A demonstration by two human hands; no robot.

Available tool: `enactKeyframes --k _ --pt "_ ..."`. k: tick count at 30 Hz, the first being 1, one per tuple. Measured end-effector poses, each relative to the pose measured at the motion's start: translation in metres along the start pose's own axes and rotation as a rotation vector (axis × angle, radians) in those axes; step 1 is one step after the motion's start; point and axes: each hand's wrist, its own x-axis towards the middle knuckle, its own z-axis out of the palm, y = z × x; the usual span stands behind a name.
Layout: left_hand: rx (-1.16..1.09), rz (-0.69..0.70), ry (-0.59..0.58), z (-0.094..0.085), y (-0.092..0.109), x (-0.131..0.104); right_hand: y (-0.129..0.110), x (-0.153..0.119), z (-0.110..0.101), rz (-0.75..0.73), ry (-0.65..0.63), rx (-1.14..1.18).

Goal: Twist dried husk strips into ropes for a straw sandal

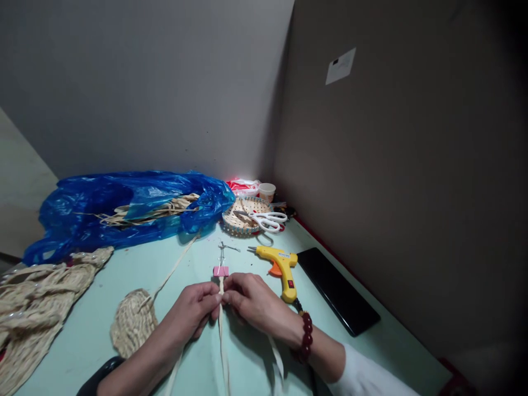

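A pink binder clip [221, 271] grips the top of a short pale braided strip [221, 286] near the middle of the table. My left hand [198, 308] pinches the strip from the left, just below the clip. From the right, my right hand [251, 301] pinches it too, thumb and fingers closed close to the left fingertips. Loose pale strands hang from the braid toward the front edge, one down the middle and others below each hand. A thin wire piece [229, 247] lies at the clip's far end.
Right of my hands lie a yellow glue gun [277, 256] and a black phone [338, 290]. Behind are a woven basket [231, 223], white-handled scissors [270, 221], a paper cup [267, 191] and a blue bag [99, 192]. Woven pieces [134, 322] lie left.
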Motion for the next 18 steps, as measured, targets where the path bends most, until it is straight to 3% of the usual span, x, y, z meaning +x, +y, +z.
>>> enactKeyframes --k 8,13,18 --pt "0.254 0.094 0.028 -0.004 0.002 -0.005 0.013 0.007 0.013 0.076 0.069 0.085" --pt "0.403 0.109 0.077 -0.008 0.010 -0.014 0.007 0.003 0.017 0.102 0.167 0.081" --pt "0.509 0.133 0.127 0.006 0.018 -0.031 0.005 0.001 0.018 0.066 0.235 0.085"
